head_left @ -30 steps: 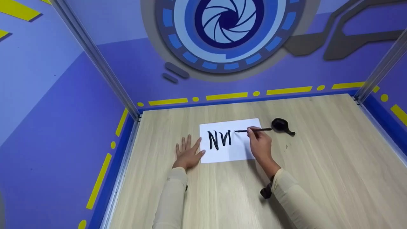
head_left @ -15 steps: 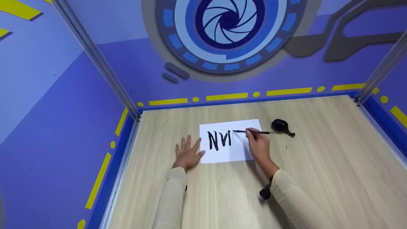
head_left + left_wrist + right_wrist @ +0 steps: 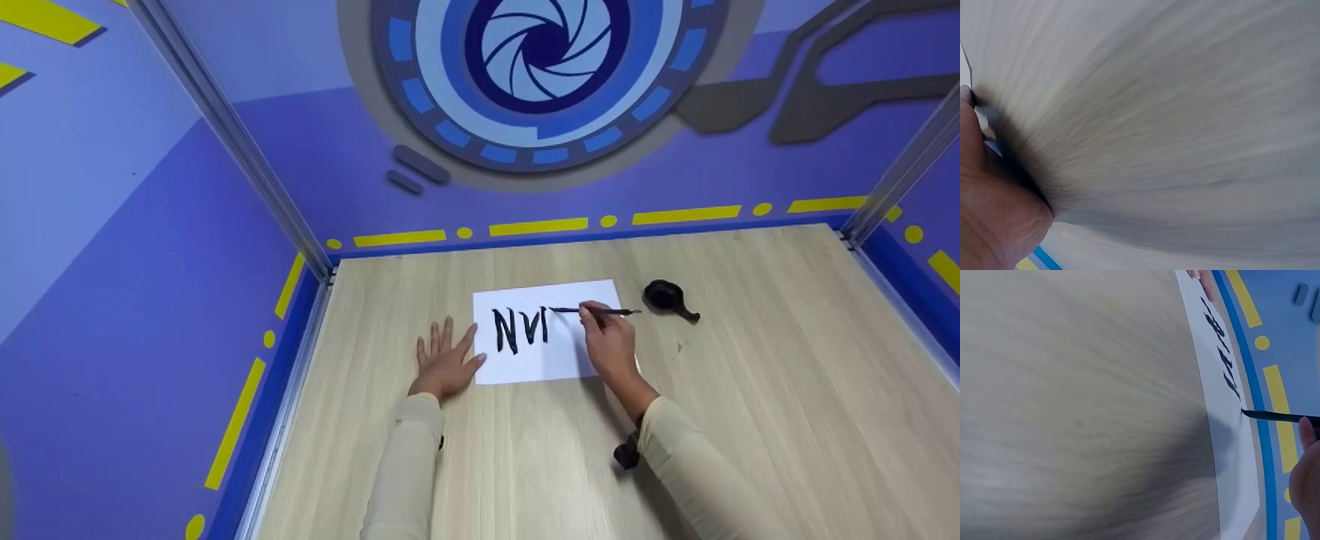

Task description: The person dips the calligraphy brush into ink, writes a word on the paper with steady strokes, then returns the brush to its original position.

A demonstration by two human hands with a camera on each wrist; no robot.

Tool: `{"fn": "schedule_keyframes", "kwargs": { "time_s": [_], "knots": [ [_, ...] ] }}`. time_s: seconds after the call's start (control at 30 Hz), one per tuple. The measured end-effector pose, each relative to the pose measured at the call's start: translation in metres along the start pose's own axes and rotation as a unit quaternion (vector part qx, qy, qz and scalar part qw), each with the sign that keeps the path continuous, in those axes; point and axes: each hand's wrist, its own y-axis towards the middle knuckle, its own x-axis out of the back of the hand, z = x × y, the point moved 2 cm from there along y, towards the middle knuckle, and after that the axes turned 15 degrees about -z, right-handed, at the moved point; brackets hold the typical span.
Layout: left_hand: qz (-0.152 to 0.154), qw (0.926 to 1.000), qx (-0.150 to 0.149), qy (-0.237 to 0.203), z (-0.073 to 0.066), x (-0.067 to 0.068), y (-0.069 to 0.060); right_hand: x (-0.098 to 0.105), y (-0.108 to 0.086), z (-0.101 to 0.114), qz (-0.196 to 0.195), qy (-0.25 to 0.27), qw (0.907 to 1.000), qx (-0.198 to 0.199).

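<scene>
A sheet of white paper (image 3: 540, 367) lies on the wooden table, with black strokes reading like "NVI" (image 3: 517, 330) across its left and middle. My left hand (image 3: 446, 367) is spread flat at the paper's left edge, its thumb and index fingertip touching the sheet. In my right hand (image 3: 611, 341) I pinch a dark writing brush (image 3: 566, 310), held nearly level over the right half of the paper. The brush's tip (image 3: 1246, 412) is at or just above the sheet, right beside the last stroke; contact is hard to tell.
A small black dish with a spout-like handle (image 3: 664, 296) stands on the table (image 3: 750, 375), right of the paper. Purple-blue printed walls (image 3: 300, 150) close in the back and both sides. A black wrist strap device (image 3: 626, 454) sits under the right sleeve.
Over the last second my right hand shifts slightly left and the brush's rear end dips a little. The left hand stays put and the strokes look the same.
</scene>
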Motion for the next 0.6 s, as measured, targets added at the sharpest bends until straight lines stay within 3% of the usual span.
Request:
{"fn": "schedule_keyframes", "kwargs": {
  "time_s": [0.2, 0.6],
  "knots": [
    [-0.003, 1.0, -0.003, 0.006, 0.0, -0.001, 0.0, 0.002, -0.001, 0.0, 0.011, -0.023, 0.9997, 0.002],
    [-0.008, 0.9999, -0.007, 0.013, -0.007, 0.01, -0.007, 0.004, -0.001, -0.002, 0.009, -0.016, 0.9998, -0.003]
  ]
}}
